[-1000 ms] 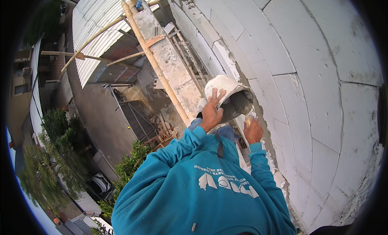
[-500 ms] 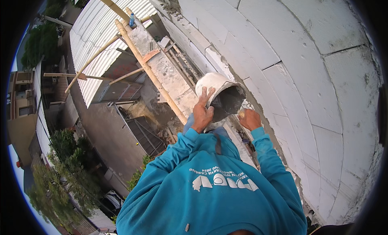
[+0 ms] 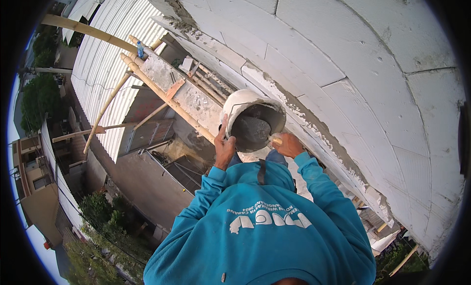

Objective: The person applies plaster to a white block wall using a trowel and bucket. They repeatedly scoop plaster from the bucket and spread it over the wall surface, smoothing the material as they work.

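Observation:
A pale, mortar-crusted bucket (image 3: 235, 98) is tipped so its mouth faces upward toward me, showing dark grey mortar inside. My left hand (image 3: 223, 146) grips the bucket at its left side, with a finger raised along the outer wall. My right hand (image 3: 287, 144) is closed on the yellowish handle of a trowel (image 3: 255, 128), whose blade lies inside the bucket against the mortar. My teal sleeves and shirt fill the lower middle.
A white block wall (image 3: 373, 118) with mortar seams rises at the right. A narrow, dusty plank platform (image 3: 196, 101) is edged by bamboo poles (image 3: 167, 101), with a blue bottle (image 3: 140, 50) at its far end. Corrugated roofing, a yard below, houses and trees lie to the left.
The bucket has turned to show more of its inside, and my right hand has moved in toward it with the trowel blade inside. The whole view has rotated and shifted.

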Demonstrator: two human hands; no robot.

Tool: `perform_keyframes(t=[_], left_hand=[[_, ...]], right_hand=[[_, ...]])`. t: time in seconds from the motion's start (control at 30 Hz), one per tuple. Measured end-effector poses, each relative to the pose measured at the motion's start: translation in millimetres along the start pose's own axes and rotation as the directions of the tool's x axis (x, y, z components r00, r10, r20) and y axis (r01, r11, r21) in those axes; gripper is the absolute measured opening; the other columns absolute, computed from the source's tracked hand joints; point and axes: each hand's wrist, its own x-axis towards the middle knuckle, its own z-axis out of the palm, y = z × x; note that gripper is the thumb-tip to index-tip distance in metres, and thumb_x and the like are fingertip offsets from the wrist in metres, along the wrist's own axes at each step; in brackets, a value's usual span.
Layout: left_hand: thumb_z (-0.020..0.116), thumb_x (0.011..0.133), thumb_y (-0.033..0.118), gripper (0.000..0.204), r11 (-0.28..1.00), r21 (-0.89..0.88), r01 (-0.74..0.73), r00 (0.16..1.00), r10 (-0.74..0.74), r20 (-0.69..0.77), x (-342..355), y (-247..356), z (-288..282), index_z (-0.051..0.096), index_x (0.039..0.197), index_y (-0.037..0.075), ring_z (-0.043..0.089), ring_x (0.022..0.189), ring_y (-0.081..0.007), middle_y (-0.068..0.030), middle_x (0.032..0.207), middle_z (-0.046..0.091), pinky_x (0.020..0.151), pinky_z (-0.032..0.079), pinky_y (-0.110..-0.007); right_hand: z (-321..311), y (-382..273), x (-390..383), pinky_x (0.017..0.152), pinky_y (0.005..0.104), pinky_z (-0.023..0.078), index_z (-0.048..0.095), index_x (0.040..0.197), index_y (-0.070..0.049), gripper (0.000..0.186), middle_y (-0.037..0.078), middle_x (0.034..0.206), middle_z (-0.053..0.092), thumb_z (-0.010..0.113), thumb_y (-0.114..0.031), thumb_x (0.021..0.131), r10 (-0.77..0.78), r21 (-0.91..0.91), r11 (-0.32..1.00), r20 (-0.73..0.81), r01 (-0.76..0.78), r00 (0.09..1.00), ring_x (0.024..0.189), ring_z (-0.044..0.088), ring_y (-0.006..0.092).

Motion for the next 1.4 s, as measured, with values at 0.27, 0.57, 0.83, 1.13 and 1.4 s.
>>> perform_keyframes(t=[0.27,0.57,0.83,1.13,1.4], left_hand=[[0.050,0.078,0.000,0.054,0.987,-0.129,0.098,0.989,-0.111,-0.098,98.2,-26.4,-91.8,0.054,0.132,-0.004,0.055,0.080,-0.0093,-0.0035,0.099,0.065,0.071,0.047,-0.025],[0.050,0.080,-0.004,0.045,0.955,-0.239,0.173,0.945,-0.229,-0.232,217.3,-50.5,-152.8,0.057,0.125,-0.001,0.056,0.076,-0.0103,-0.0025,0.096,0.065,0.068,0.046,-0.025],[0.050,0.080,-0.006,0.044,0.935,-0.288,0.208,0.930,-0.281,-0.237,278.1,-66.7,-170.9,0.057,0.124,0.000,0.053,0.075,-0.0096,-0.0009,0.096,0.062,0.065,0.043,-0.025],[0.053,0.078,0.000,0.042,0.922,-0.255,0.291,0.884,-0.361,-0.297,275.1,-75.0,-211.5,0.056,0.121,-0.003,0.046,0.070,-0.0090,0.0004,0.090,0.057,0.064,0.040,-0.024],[0.052,0.076,-0.001,0.051,0.984,0.002,0.176,0.922,-0.164,-0.350,232.1,-102.5,-276.8,0.053,0.126,-0.006,0.049,0.073,-0.0103,-0.0017,0.094,0.060,0.067,0.040,-0.023]], right_hand=[[78.5,-74.9,86.4,0.081,0.0442,0.052,0.069,0.107,-0.003,0.046,0.023,0.100,0.069,0.071,-0.040,0.081,0.155,0.197,0.970,-0.039,-0.145,0.987,0.090,0.066,0.0396],[80.1,-119.2,172.3,0.079,0.0463,0.052,0.069,0.105,-0.001,0.048,0.024,0.094,0.068,0.068,-0.043,0.081,0.229,0.172,0.962,-0.075,-0.214,0.971,0.089,0.065,0.0410],[56.3,-131.0,201.9,0.073,0.0450,0.051,0.068,0.095,0.000,0.041,0.022,0.086,0.068,0.071,-0.039,0.082,0.273,0.267,0.938,-0.170,-0.222,0.947,0.080,0.065,0.0410],[16.0,-58.9,322.3,0.054,0.0323,0.051,0.065,0.114,0.001,0.050,0.012,0.083,0.068,0.064,-0.042,0.089,0.424,0.510,0.699,0.269,-0.501,0.865,0.059,0.060,0.0171],[18.9,20.7,408.0,0.044,0.0319,0.045,0.061,0.106,0.001,0.047,0.012,0.080,0.066,0.059,-0.044,0.093,0.629,0.570,0.443,0.353,-0.692,0.693,0.054,0.055,0.0157]])
